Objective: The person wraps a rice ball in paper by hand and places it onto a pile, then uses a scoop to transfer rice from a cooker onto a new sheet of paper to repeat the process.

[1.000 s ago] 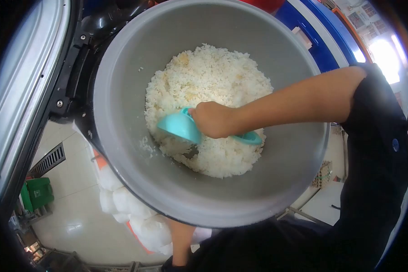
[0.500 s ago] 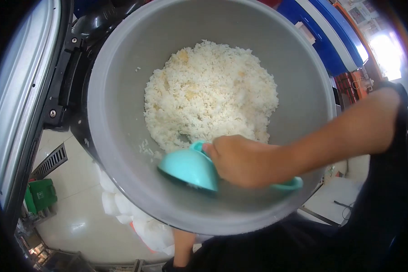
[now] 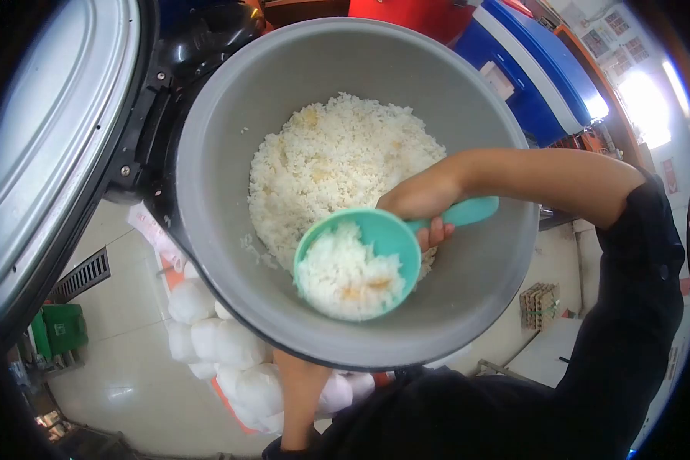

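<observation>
My right hand is closed round the handle of a turquoise scoop, held above the inside of a large grey cooker pot. The scoop faces upward and carries white rice with a few browned bits. Below it, a broad mound of cooked rice covers the pot's bottom, and stray grains cling to the wall. My left forearm reaches up under the pot's near rim; its hand is hidden there, close to several white wrapped bundles.
The cooker's raised metal lid stands at left on a black hinge. A blue cooler box and a red container are behind the pot. White bundles lie below, with a green bin and stacked egg trays farther off.
The scoop was tipped over low against the pot's near wall; now it is turned upright, higher, with rice in it. The view has shifted, showing more of the bundles and my left forearm.
</observation>
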`<control>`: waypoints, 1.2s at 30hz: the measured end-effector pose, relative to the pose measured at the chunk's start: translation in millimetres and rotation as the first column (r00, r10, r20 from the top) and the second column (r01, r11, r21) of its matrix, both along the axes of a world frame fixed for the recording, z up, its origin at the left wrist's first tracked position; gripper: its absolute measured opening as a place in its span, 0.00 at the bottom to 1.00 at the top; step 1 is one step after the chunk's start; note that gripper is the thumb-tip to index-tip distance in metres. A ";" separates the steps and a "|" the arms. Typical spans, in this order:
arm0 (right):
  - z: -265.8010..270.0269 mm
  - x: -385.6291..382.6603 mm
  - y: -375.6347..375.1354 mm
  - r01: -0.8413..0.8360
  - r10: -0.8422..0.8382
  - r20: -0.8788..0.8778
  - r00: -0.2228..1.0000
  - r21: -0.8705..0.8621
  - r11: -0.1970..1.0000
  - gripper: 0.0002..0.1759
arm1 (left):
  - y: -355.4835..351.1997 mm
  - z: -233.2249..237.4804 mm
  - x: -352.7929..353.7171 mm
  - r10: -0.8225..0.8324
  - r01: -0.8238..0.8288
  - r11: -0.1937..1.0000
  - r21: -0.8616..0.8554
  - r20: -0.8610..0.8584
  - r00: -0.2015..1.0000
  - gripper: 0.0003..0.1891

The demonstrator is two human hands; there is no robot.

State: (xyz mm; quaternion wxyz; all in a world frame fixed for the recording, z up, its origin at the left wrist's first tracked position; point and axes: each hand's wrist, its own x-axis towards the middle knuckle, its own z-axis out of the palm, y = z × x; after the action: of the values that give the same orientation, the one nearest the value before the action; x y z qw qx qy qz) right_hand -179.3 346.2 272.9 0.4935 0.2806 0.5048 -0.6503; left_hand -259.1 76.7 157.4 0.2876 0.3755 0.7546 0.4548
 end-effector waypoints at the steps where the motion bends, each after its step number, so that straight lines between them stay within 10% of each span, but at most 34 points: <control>1: 1.9 3.3 0.4 -0.007 0.007 -0.001 1.000 0.001 1.000 0.17 | 1.6 1.9 0.1 0.005 -0.005 1.000 0.010 0.000 1.000 0.23; 4: 9.7 9.2 2.2 0.128 -0.112 -0.100 0.989 0.173 0.977 0.21 | -1.9 -3.4 -3.2 -0.039 0.039 0.999 -0.019 0.027 0.999 0.29; 8: -7.3 1.9 11.1 0.646 -0.576 -0.302 0.759 0.454 0.614 0.20 | -0.4 -8.7 -1.3 -0.013 0.013 0.999 -0.052 0.017 1.000 0.40; 10: -25.8 -8.8 18.1 0.776 -0.691 -0.397 0.605 0.488 0.400 0.21 | 1.1 -9.7 3.7 0.120 -0.152 0.824 0.545 0.093 0.988 0.41; 12: -39.3 -20.4 26.7 0.892 -0.834 -0.442 0.332 0.434 0.125 0.21 | 10.4 -3.7 -0.6 0.111 -0.277 0.775 0.568 0.310 0.944 0.42; 13: -45.8 -24.1 28.2 0.891 -0.829 -0.447 0.337 0.436 0.128 0.21 | 15.1 -0.5 -3.6 0.075 -0.391 0.737 0.551 0.509 0.857 0.43; 25: -77.6 -91.8 -10.5 0.918 -0.842 -0.509 0.182 0.394 -0.040 0.25 | 34.0 13.7 -22.2 0.227 -0.384 0.850 0.360 0.406 0.885 0.54; 27: -73.5 -97.2 -7.2 0.964 -0.931 -0.365 0.005 0.249 -0.092 0.19 | 32.4 1.0 -22.1 0.218 -0.372 0.838 0.400 0.380 0.899 0.54; 31: -63.5 -91.3 -13.7 0.985 -0.957 -0.234 0.172 0.046 0.166 0.13 | 30.3 2.8 -20.7 0.256 -0.381 0.834 0.399 0.331 0.908 0.55; 34: -60.5 -78.9 -10.9 0.842 -0.841 -0.147 0.521 -0.076 0.535 0.10 | 3.5 -78.9 -47.0 0.034 -0.200 0.878 0.434 0.360 0.932 0.52; 36: -53.1 -66.8 -2.0 0.750 -0.744 -0.188 0.641 -0.050 0.659 0.12 | 15.7 -21.2 -32.0 0.098 -0.268 0.864 0.427 0.380 0.920 0.49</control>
State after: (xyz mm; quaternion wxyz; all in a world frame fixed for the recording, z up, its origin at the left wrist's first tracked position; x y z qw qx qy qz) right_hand -246.2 344.3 219.8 0.1254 0.4078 0.3996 -0.8113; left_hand -291.0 92.4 136.3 0.2704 0.2739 0.5917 0.7084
